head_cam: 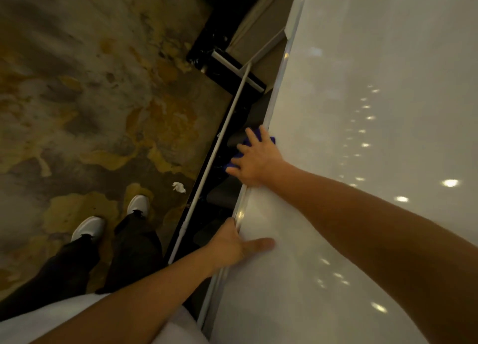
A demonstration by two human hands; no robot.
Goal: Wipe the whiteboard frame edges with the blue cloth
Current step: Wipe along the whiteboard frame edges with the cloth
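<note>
Cloth point(271, 140), blue, is seen in the head view bunched on the frame point(279, 85) along the board's point(362, 136) edge, mostly covered by the right hand point(256, 160). That hand is spread nearly flat, with the fingers extended over the edge, so the cloth is pressed rather than gripped. Lower down, the frame is held by the left hand point(236, 242): the thumb is laid on the board face and the fingers are wrapped behind, out of sight. A pale rail point(219, 147) and patterned floor point(90, 98) lie below. Being only pinned under an open palm, the cloth could be shed on a fast stroke and dropped behind the rail. If the wipe is carried downward, the left hand would be struck.
</note>
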